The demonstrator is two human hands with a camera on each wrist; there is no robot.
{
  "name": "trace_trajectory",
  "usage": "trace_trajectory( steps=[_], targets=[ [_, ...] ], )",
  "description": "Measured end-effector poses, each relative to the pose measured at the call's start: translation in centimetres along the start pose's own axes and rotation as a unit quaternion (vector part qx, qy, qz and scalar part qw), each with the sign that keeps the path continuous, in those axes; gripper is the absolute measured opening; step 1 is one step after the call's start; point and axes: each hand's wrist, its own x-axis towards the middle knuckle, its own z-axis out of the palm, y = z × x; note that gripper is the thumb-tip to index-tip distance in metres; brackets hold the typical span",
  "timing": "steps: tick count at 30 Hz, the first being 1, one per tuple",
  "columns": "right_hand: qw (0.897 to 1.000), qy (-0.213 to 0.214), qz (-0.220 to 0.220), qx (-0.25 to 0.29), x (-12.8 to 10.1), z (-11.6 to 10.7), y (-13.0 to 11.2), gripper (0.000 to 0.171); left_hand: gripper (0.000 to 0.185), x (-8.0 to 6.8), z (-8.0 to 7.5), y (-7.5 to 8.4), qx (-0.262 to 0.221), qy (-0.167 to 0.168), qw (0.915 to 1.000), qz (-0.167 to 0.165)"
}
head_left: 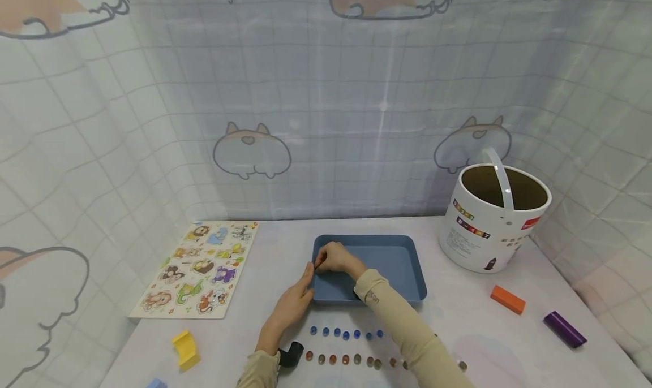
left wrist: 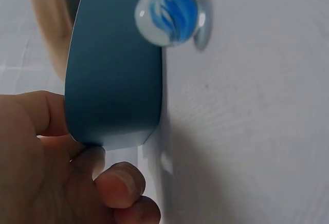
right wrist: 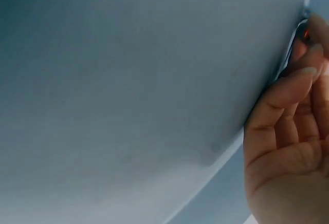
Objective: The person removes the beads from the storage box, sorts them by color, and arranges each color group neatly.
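A blue-grey tray (head_left: pixel 392 258) lies on the table in front of me. At its left side my left hand (head_left: pixel 292 304) holds the rim; in the left wrist view the thumb and curled fingers (left wrist: pixel 121 185) meet around the tray's corner. Inside that same edge, my right hand (head_left: pixel 336 259) pinches a small marble (right wrist: pixel 307 35) with an orange glint, mostly hidden by the fingertips. A row of blue marbles (head_left: pixel 346 335) lies just before the tray, and a clear one with a blue swirl (left wrist: pixel 169 16) shows close beside the tray wall.
Nearer me runs a second row of brownish and greenish marbles (head_left: pixel 346 359), partly under the right sleeve. An animal puzzle board (head_left: pixel 204 266) and a yellow block (head_left: pixel 186 351) lie left. To the right are a white bucket (head_left: pixel 474 241), an orange block (head_left: pixel 507 300) and a purple block (head_left: pixel 564 329).
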Motion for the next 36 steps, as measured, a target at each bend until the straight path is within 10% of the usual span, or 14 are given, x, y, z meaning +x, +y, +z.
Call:
trace_trajectory(
  steps=[9,18,27,36],
  targets=[
    [0.999,0.006,0.015,0.050,-0.1,-1.3,1.3,0.008,0.061,0.2,0.3,0.6,0.003,-0.009,0.9999,0.008],
    [0.992,0.012,-0.009,0.125,-2.6,-7.5,2.2,0.028,0.061,0.0,0.3,0.7,-0.001,-0.007,1.0000,0.004],
    [0.988,0.064,-0.007,0.140,-8.8,-14.4,5.0,0.033,0.061,-0.2,0.2,0.3,0.004,-0.004,1.0000,0.001],
    [0.987,0.082,0.045,0.134,-17.4,-16.4,9.2,0.037,0.061,-0.2,0.1,0.4,-0.003,-0.010,0.9999,-0.003]
  ],
)
